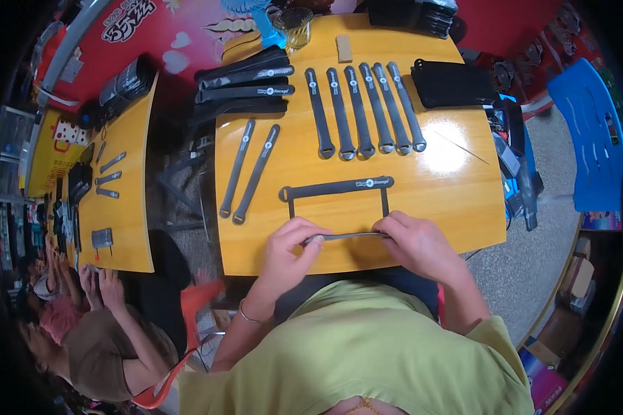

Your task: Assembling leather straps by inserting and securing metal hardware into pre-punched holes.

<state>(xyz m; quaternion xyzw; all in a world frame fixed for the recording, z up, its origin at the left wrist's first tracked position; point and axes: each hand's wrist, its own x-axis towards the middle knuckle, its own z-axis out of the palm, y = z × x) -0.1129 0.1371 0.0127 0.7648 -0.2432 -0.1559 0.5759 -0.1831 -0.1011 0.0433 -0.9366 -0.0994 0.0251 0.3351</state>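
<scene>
Near the front edge of the yellow wooden table (436,228), a thin dark strip (349,236) is stretched between my two hands and seen nearly edge-on. My left hand (292,252) pinches its left end between thumb and fingers, and my right hand (419,243) grips the other end. Just beyond lies a dark grey strap (332,188) with a rounded loop end at left and a white printed mark at right. Two narrow black bands run from that strap toward my hands; where they end is hidden by my fingers.
Two similar straps (257,173) lie at left, and several more stand in a row (358,111) beyond. Strap bundles (246,90) are at back left, a black stack (453,84) at back right. A tan block (344,48) lies far back. At another table, a co-worker's hands (107,287) show.
</scene>
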